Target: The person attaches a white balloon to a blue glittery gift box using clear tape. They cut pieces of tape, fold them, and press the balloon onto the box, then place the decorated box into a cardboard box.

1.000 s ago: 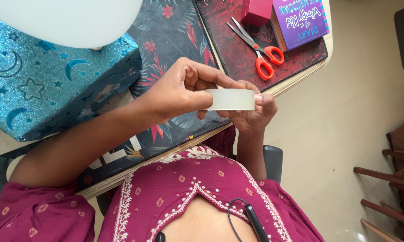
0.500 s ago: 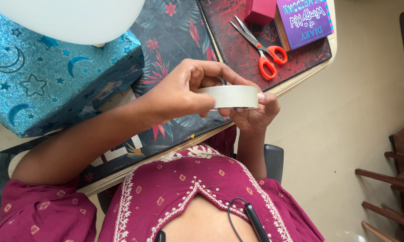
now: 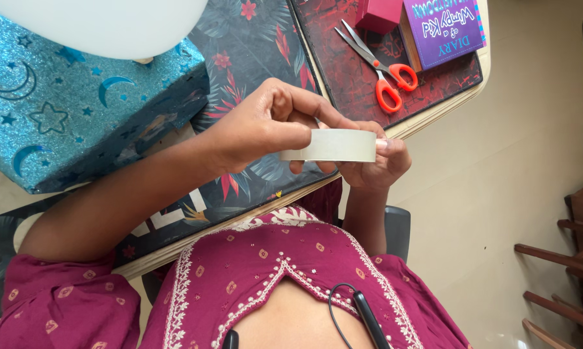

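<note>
Tape roll (image 3: 335, 145) held between both hands (image 3: 259, 126).

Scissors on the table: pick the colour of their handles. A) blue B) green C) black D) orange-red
D: the scissors lying on the dark red mat beside the purple book have bright orange-red handles.

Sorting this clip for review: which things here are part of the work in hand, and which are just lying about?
In hand:
- tape roll, gripped by both the left hand and the right hand

Lying about:
- blue glitter-wrapped box
- orange-handled scissors, shut, on the red mat
- purple book
- small red box
- floral mat
</note>
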